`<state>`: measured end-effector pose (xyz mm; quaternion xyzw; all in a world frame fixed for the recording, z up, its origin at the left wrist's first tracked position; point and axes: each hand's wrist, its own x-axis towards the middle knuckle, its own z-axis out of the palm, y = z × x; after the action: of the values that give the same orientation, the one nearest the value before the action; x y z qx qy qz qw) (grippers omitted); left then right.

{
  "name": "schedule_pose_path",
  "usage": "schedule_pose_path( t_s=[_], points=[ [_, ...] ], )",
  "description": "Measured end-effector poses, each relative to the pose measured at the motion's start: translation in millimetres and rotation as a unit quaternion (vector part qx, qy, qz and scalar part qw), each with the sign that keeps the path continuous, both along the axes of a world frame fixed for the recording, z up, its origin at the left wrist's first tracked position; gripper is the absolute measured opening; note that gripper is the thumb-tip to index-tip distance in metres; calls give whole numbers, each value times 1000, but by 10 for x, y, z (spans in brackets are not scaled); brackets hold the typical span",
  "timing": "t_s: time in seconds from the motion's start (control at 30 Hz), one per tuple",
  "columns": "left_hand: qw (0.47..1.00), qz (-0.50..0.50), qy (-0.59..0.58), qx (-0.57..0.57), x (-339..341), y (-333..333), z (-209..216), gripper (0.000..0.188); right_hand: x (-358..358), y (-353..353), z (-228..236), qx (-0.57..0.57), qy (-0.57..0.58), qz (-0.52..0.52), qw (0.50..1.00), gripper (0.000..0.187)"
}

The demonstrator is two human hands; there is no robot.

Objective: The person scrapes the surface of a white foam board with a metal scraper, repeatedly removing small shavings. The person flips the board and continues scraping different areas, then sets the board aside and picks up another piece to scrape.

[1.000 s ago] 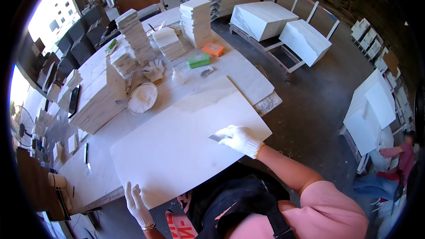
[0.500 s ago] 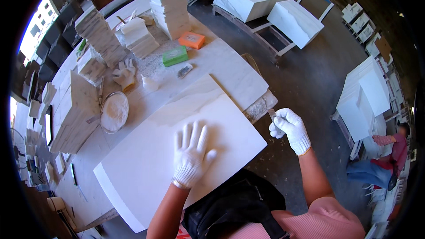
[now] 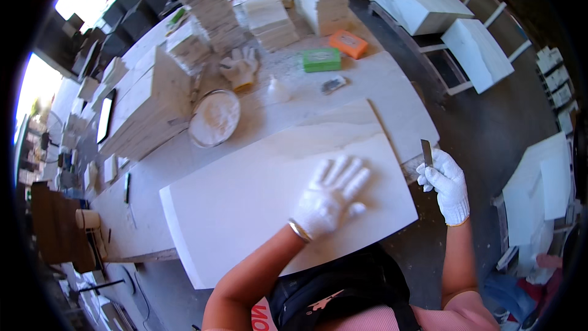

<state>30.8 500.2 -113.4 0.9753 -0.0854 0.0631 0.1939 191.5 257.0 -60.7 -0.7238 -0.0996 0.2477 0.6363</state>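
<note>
A large white marble slab (image 3: 245,199) with faint grey-brown veining lies on the worktable in front of me. My left hand (image 3: 327,199), in a white knitted glove, rests on it with the fingers spread. Beyond the slab's right edge, my right hand (image 3: 447,187), gloved the same way, is closed around a small flat metal scraper (image 3: 427,152). The blade points upward, clear of the slab. How the scraper's lower end sits in the palm is hidden by the fingers.
Behind the slab are a round dish of white powder (image 3: 214,119), a white squeeze bottle (image 3: 277,91), a spare glove (image 3: 240,68), a green box (image 3: 321,59) and an orange box (image 3: 348,43). Stacked tiles (image 3: 208,9) stand farther back. Marble blocks (image 3: 422,3) sit on floor pallets at right.
My view has swung left, so everything sits farther right. My left hand has slid rightward over the slab, its forearm now slanting. The scraper in my right hand shows more plainly.
</note>
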Motion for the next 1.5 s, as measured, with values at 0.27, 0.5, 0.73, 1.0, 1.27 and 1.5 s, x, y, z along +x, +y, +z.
schedule_pose_path(
  t_s=[0.27, 0.5, 0.73, 1.0, 1.27, 1.5],
  points=[
    [912, 400, 11, 90, -1488, 1682, -285, 71, -201, 1156, 58, 7, -65, 229, 971, 27],
    [852, 515, 9, 96, -1736, 1883, -376, 68, -536, 2285, 168, -42, -58, 298, 952, 28],
    [847, 522, -9, 99, -1719, 1860, -361, 66, -703, 2977, -40, -28, -34, 275, 960, 27],
    [847, 524, -29, 81, -1720, 1861, -375, 67, -713, 3257, -315, -9, -28, 272, 962, 28],
    [847, 527, -3, 65, -1717, 1845, -303, 66, -792, 3344, -318, -27, -39, 266, 963, 28],
    [846, 526, -27, 85, -1723, 1853, -361, 67, -782, 3381, -355, -44, -50, 272, 960, 29]
  ],
)
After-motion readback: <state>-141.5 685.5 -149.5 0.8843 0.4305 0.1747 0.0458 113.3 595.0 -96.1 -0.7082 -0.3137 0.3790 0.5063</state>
